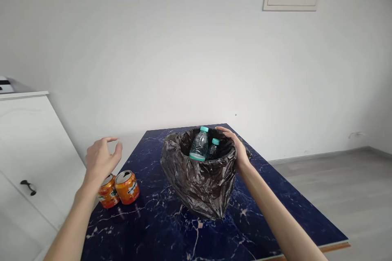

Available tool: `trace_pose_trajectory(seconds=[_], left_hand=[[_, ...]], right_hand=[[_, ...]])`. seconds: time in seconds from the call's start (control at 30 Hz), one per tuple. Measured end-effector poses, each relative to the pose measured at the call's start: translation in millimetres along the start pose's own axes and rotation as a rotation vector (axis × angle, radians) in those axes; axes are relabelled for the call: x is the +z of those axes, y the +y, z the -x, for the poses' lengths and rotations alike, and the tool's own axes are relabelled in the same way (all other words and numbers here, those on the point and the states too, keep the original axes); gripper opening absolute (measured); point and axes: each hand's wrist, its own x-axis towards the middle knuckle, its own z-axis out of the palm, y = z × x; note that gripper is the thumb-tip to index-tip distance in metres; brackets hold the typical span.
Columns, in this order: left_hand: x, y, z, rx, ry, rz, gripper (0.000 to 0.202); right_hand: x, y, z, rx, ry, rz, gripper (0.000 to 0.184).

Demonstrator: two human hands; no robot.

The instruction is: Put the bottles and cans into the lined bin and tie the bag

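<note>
The step in hand looks like steadying the bin (200, 187), dressed in a black plastic bag, with the right hand (237, 147), while the left hand (103, 155) is free. The right fingers lie along the bin's rim, touching the bag; how firmly they press I cannot tell, since the thumb is out of sight. The left fingers are part open, index and thumb curving towards each other with a modest gap between them, and I see nothing held in them.

Below those left fingers, beside the wrist, two orange cans stand upright on the table (156, 228): the nearer to the bin (127, 187) shows its opened top, and the other (108, 193) is partly covered by the forearm. Just left of the right fingers, inside the bin's mouth, lean a larger bottle (199, 144) and a smaller one (213, 149), both teal-capped (the bag hides their lower ends).

As I judge it, a grasp on either can would call for lowering the left fingers and spreading them wider, with the right fingers kept on the rim so that the light-looking bin does not tip.
</note>
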Motion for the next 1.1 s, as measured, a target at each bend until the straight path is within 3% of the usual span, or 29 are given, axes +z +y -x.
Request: trace_pose_trajectory(seconds=[0.13,0.3,0.47,0.63,0.73,0.83,0.97,1.03,1.1], left_hand=[[1.2,-37.2,7.4,-0.091,-0.194,-0.108,0.057],[6.7,-61.0,38.4,-0.061,-0.395,-0.02,0.078],[17.9,-89.5,66.1,0.082,-0.349,0.085,0.08],[24.5,-113.2,72.0,0.095,-0.293,0.078,0.075],[21.9,-112.1,77.1,0.089,-0.269,0.091,0.066],[19.0,-107.5,86.6,0.058,-0.277,0.124,0.07],[15.5,-115.8,91.8,0.047,-0.271,0.126,0.06],[6.9,-119.4,86.3,0.021,-0.298,0.045,0.051],[-10.9,-109.0,77.7,-0.043,-0.296,-0.084,0.048]], right_hand=[[0.1,1.0,-0.3,-0.007,0.006,0.001,0.037],[-1.8,4.4,-2.9,-0.003,-0.002,0.001,0.038],[-2.4,4.3,-2.5,-0.004,0.0,0.01,0.037],[-2.1,3.3,-1.2,-0.005,-0.005,0.013,0.038],[-3.0,4.3,-2.1,-0.002,-0.01,0.013,0.039],[-4.4,5.7,-3.1,0.003,-0.012,0.012,0.04],[-5.3,6.9,-2.8,0.004,-0.01,0.005,0.04],[-4.7,6.7,-2.5,-0.001,-0.003,0.002,0.04],[-3.6,5.8,-2.3,-0.006,0.005,0.001,0.039]])
